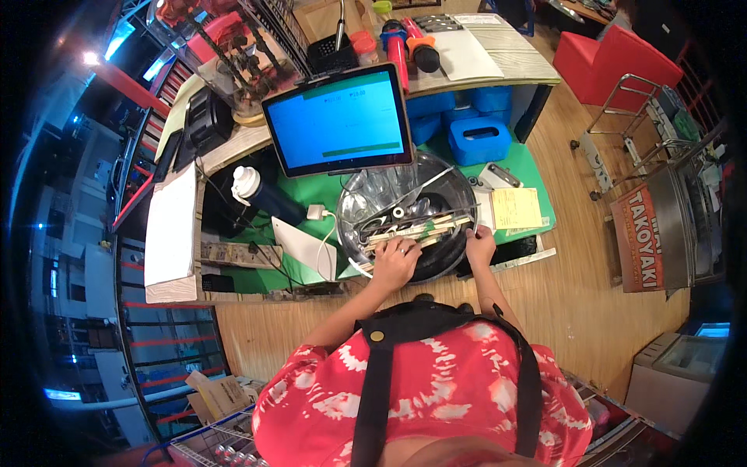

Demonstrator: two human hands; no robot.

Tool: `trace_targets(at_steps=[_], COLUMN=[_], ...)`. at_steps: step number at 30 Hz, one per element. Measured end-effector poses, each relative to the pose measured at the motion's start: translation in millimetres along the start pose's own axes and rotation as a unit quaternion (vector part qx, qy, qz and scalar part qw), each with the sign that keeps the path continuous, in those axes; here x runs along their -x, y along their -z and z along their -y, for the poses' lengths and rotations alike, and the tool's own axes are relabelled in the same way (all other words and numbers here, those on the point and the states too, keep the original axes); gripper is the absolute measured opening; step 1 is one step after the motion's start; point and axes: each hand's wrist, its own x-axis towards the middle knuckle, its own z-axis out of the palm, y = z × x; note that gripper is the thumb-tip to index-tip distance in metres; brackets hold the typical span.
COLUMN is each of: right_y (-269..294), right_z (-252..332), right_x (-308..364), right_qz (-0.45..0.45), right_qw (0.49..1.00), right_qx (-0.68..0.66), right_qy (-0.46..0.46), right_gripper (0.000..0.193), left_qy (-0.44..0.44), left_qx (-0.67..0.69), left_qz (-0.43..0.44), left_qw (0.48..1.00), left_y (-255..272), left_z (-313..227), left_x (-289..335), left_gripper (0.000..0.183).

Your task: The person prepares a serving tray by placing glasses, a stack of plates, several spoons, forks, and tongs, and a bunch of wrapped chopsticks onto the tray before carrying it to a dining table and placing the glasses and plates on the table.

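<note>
i see the round metal bowl on the green bench, wooden sticks across it. left hand curled onto the sticks; right hand pinching the rim. sticks light, stiff, prone to rolling; i'd grip mid-bundle.

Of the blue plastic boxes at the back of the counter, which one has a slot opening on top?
The blue box standing alone on the green mat, nearest the metal bowl. Its lid shows a dark oblong slot; the other blue boxes sit tucked under the shelf.
</note>
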Motion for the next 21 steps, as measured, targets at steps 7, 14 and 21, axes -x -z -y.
trace_targets(at_steps=[7, 14, 21], right_y=[1, -24, -32], right_z=[6, 10, 16], right_x=[-7, -13, -24], right_qz=[0.018, -0.016, -0.003], right_qw=[0.993, 0.975, 0.965], right_qx=[0.059, 0.177, 0.253], right_qy=[0.103, 0.130, 0.072], right_gripper=[0.026, 0.025, 0.028], left_qy=[0.185, 0.320, 0.482], left_qx=[-0.072, -0.020, 0.135], left_qz=[-0.102, -0.106, 0.126], left_qw=[0.975, 0.941, 0.856], left_y=[47, 5, -50], left_z=[56, 167, 246], left_x=[-28, -28, -41], left_gripper=[0.026, 0.039, 0.047])
